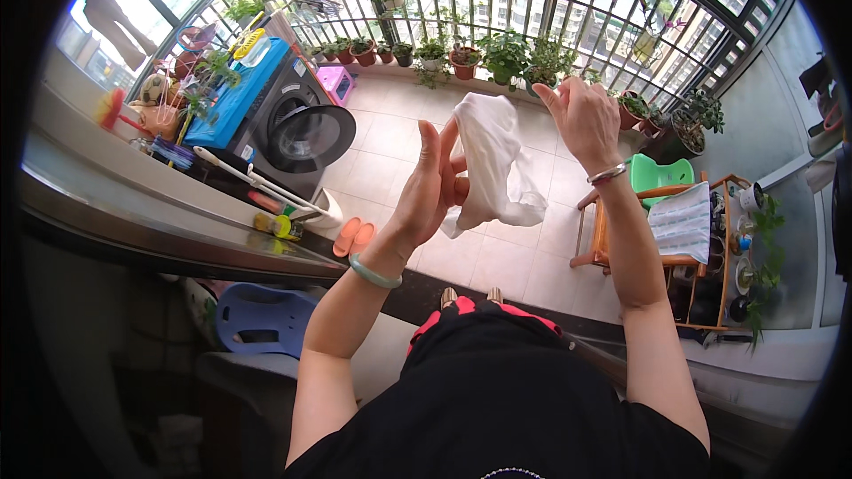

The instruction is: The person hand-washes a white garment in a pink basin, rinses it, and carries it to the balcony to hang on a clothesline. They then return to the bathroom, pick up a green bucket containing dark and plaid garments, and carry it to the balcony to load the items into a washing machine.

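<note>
My left hand (424, 186) is raised in front of me, thumb pointing up, its other fingers gripping and partly hidden by a thin, crumpled white cloth (493, 155). The cloth hangs loosely down over the floor tiles. A pale green bangle (374, 273) circles my left wrist. To the right of the cloth and apart from it, my right hand (584, 124) is lifted with its back toward me. Its thumb stands away from the loosely bent fingers, whose tips are hidden, and nothing shows in it. A silver bangle (606, 174) is on that wrist.
At left stands a washing machine (293, 111) with its round door (311, 137) swung open. Potted plants (463, 62) line the barred balcony edge. A green chair (658, 176) and a wooden rack (603, 229) are at right. Orange slippers (353, 236) lie near the threshold; a blue chair (266, 315) is lower left.
</note>
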Tool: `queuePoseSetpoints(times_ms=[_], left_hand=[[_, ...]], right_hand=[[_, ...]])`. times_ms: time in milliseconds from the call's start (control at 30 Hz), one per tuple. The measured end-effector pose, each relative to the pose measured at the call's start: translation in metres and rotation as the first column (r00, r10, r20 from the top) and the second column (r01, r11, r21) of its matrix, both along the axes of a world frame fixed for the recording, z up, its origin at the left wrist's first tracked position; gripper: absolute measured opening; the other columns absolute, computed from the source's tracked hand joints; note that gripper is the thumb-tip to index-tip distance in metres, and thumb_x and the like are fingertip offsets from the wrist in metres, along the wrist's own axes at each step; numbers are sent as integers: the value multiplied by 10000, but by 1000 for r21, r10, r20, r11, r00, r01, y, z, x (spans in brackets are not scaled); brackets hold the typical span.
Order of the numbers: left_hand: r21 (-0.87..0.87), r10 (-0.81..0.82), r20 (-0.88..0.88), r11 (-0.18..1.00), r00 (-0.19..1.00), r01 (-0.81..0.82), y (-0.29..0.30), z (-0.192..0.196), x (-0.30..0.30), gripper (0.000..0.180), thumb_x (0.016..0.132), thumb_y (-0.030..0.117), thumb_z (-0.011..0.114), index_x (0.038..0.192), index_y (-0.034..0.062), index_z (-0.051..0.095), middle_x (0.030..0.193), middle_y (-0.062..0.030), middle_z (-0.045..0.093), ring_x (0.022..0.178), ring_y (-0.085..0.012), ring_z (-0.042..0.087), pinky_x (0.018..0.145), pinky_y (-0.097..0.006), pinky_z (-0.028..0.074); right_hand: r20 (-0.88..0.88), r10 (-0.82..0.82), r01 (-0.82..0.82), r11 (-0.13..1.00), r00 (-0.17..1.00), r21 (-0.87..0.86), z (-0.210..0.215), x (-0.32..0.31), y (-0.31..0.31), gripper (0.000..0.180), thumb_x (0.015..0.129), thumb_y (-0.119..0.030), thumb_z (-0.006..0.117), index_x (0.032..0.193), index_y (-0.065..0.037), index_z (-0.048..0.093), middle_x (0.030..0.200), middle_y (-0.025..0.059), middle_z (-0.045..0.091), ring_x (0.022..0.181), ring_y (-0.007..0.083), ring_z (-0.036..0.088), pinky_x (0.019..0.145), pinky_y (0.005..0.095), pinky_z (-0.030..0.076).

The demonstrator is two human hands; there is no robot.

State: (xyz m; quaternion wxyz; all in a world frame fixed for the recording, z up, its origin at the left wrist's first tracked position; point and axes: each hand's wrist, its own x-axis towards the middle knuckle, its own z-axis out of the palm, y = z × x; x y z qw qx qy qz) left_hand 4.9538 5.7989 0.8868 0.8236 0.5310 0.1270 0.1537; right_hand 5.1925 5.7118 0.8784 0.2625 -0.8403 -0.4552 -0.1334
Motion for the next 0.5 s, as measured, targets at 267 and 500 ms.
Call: queuePoseSetpoints(times_ms=[267, 500], left_hand=[[5, 212, -20, 977, 977, -212, 9, -12, 3, 821, 921, 701, 214, 1502, 122, 180, 1185, -172, 612, 805, -191, 698, 660, -305, 583], [111, 543, 7, 834, 839, -541, 31, -33, 8, 386, 956, 410, 560, 1117, 61, 594, 764, -21, 636, 580, -60, 588, 460, -182, 433]], right_hand=[[-805, 588, -167, 804, 82, 570, -37, -79, 17, 588, 955, -518, 490, 1006, 41, 667, 904, 85, 680, 847, 122, 623, 780, 283, 501], [-630, 695, -8, 674, 346, 739, -20, -101, 43, 220, 969, -209, 584, 1016, -2, 644, 789, -6, 643, 671, 33, 525, 558, 209, 434]])
